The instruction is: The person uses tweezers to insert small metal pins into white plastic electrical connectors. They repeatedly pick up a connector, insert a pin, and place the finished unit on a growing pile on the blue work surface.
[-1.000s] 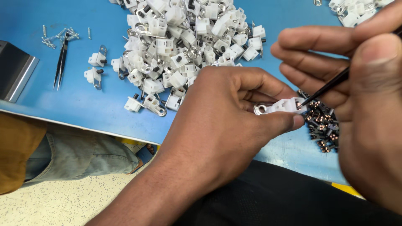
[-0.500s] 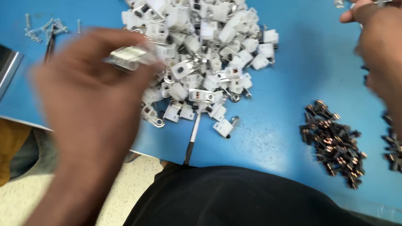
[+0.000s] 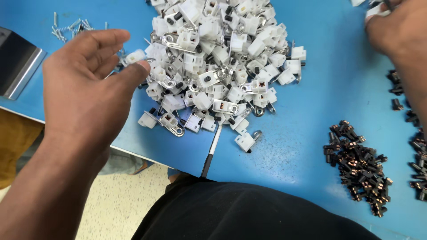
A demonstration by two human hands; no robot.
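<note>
Blue worktable (image 3: 307, 133), seen from above, its near edge against a dark-clothed lap; speckled floor below at left. Item 1: left hand (image 3: 84, 93), fingers spread and slightly curled, thumb and forefinger pinching a small white plastic piece (image 3: 133, 57) at the left edge of the heap, held just above the table. Item 2: heap of white plastic housings (image 3: 222, 66), many with bright metal eyelet tabs and dark inserts, piled in the upper middle of the table, a few strays lying near the front edge. Item 3: slim tool with a dark handle (image 3: 211, 151), lying partly under the heap and pointing toward the lap. Item 4: pile of small black and copper parts (image 3: 360, 169) at right, well apart from the heap; more of the same along the right border. Item 5: loose springs and pins (image 3: 66, 29) at upper left, beside a grey metal tray (image 3: 18, 66). Item 6: right hand (image 3: 396, 26) at upper right, closed about something white; exactly what it grips cannot be told. Handling note: the held piece looks light, rigid and smooth, likely best taken by its flat sides between 2 fingertips, clear of the metal tab
</note>
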